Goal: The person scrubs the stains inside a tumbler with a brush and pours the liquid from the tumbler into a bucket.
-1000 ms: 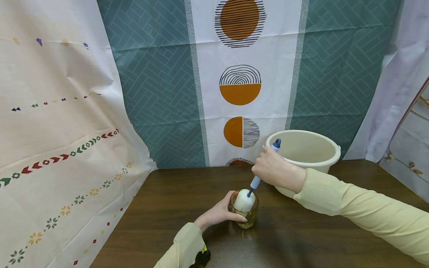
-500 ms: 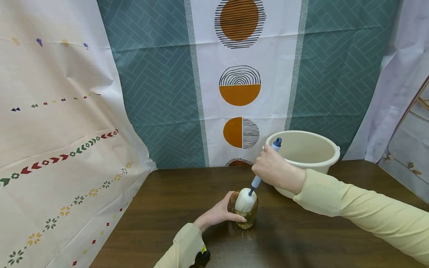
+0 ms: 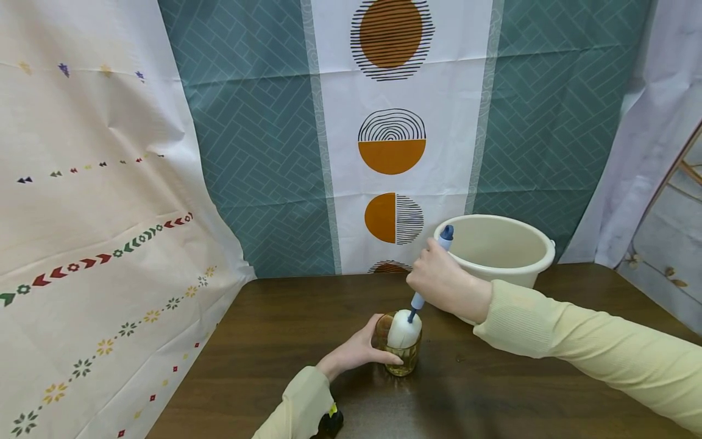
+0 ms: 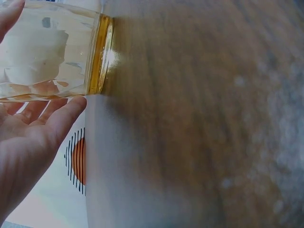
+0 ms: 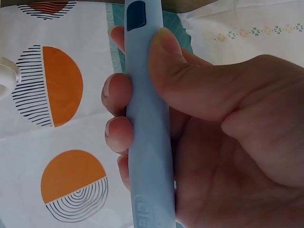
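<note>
My left hand [image 3: 358,351] grips an amber glass [image 3: 407,361] from its left side, thumb across the front. The glass stands upright on the brown table. Inside it sits the white sponge head [image 3: 403,331] of a cup brush, and its pale blue handle [image 5: 149,114] slants up to the right. My right hand [image 3: 445,279] wraps around that handle, with the thumb laid along it in the right wrist view. In the left wrist view the sponge shows blurred through the clear wall of the glass [image 4: 76,76].
A cream bucket [image 3: 540,259] stands behind my right hand at the back right of the table [image 3: 296,317]. Near my left sleeve lies a small dark object [image 3: 331,422], partly cut off. Patterned cloths [image 3: 263,152] hang behind and to the left.
The sponge head has shifted a little to the right inside the glass. My right hand and the handle's top have moved slightly left. The left hand keeps its place on the glass.
</note>
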`<state>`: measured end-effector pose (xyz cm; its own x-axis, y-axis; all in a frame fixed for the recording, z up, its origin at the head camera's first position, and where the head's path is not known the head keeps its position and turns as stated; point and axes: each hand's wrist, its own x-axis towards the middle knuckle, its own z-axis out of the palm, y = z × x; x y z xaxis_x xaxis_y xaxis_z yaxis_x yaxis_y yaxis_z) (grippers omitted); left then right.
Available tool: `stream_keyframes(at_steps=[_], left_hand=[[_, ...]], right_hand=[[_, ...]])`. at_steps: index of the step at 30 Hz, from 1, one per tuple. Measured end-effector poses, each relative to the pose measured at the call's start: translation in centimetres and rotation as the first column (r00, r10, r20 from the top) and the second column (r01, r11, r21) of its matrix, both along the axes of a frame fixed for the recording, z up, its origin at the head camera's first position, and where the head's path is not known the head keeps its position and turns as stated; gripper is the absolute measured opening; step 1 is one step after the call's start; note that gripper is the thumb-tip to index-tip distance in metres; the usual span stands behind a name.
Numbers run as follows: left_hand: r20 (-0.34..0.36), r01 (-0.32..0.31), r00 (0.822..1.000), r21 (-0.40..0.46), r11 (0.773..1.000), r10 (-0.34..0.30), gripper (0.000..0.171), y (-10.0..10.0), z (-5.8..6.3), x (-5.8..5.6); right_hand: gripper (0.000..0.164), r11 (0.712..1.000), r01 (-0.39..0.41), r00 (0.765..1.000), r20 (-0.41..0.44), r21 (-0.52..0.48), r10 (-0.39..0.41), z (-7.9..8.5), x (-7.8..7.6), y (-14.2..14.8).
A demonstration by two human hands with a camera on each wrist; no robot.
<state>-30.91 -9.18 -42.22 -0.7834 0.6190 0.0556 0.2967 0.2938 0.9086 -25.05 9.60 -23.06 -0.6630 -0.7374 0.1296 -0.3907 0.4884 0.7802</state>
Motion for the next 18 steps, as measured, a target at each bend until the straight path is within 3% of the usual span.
stream_keyframes(at_steps=[12, 18], left_hand=[[0.002, 0.0, 1.0, -0.019, 1.0, 0.0, 0.067, -0.02, 0.0, -0.05], [0.031, -0.017, 0.999, -0.018, 1.0, 0.017, 0.07, -0.09, -0.04, 0.03]], right_hand=[[0.019, 0.999, -0.036, 0.998, -0.043, 0.009, 0.036, 0.3, 0.17, -0.26], [0.019, 0.999, -0.031, 0.999, -0.014, 0.03, 0.032, 0.61, 0.06, -0.59]])
